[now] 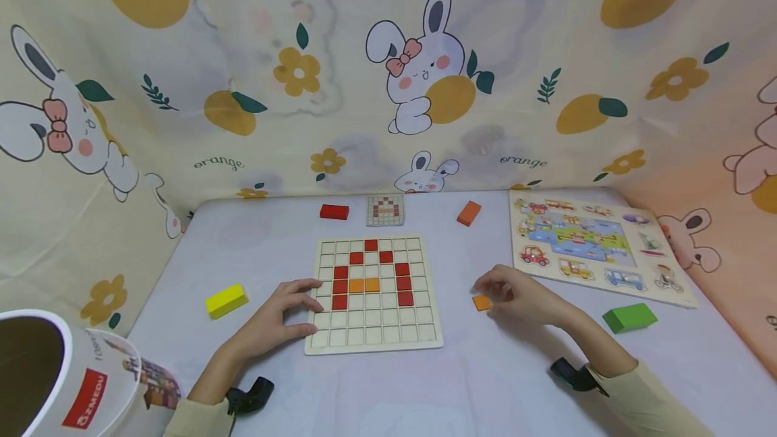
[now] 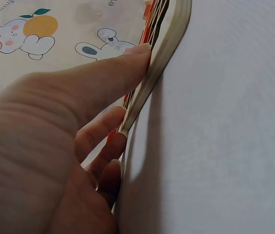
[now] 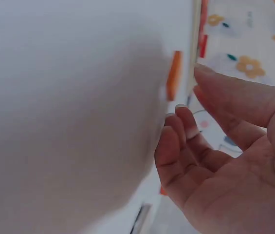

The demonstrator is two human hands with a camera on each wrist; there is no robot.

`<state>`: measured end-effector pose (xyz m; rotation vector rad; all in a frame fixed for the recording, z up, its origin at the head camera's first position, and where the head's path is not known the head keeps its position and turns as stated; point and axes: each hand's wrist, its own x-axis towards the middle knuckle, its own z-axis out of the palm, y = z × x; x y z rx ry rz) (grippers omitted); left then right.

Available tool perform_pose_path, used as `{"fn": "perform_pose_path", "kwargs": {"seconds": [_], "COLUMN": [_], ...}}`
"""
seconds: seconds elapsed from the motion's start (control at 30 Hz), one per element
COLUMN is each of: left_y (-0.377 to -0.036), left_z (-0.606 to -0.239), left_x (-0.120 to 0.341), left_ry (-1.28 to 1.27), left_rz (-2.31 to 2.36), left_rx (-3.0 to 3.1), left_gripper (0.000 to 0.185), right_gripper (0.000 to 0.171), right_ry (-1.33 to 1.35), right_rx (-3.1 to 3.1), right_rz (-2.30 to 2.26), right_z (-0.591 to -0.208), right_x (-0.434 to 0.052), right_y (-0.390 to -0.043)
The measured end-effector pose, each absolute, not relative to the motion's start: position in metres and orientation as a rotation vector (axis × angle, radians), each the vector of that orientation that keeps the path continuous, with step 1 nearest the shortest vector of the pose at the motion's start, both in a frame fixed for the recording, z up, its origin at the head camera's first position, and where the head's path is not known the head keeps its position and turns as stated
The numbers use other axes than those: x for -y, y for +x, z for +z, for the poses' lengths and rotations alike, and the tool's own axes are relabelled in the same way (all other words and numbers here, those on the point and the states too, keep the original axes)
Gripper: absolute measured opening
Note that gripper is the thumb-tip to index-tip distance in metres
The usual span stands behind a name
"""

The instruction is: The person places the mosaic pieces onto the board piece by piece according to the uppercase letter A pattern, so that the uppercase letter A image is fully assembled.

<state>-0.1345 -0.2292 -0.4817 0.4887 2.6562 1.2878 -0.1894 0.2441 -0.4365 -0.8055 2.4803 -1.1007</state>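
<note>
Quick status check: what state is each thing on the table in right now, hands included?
Grid board: flat, partly filled with red and orange tiles.
Left hand: steadying the board's left edge.
Right hand: open, fingertips beside the loose tile.
Orange tile: on the table, not gripped.
Vehicle puzzle: flat, untouched.

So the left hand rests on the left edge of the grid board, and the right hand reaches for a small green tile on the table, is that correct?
Not quite: the small tile by the right hand is orange, not green, as the head view shows. The left hand does rest on the left edge of the grid board.
</note>
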Motion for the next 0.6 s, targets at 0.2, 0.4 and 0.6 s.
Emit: {"fn": "perform_pose_path", "kwargs": {"seconds": [0.2, 0.4, 0.6], "left_y": [-0.135, -0.136, -0.135], "left_z": [-0.482, -0.484, -0.483], "left_x": [0.229, 0.229, 0.230], "left_ry": [0.489, 0.478, 0.480], "left_rz": [1.307, 1.305, 1.313], "left_rx": [-2.647, -2.636, -2.637], "left_gripper": [0.024, 0.024, 0.023], "right_gripper": [0.026, 0.019, 0.019], "right_ry": [-0.824, -0.771, -0.763], "right_rx": [-2.502, -2.530, -2.491], "right_rz": [-1.121, -1.095, -1.106], "right_z": [-0.443, -0.441, -0.441], "right_x": [-0.245, -0.241, -0.237], "right_y": [-0.189, -0.189, -0.190]}}
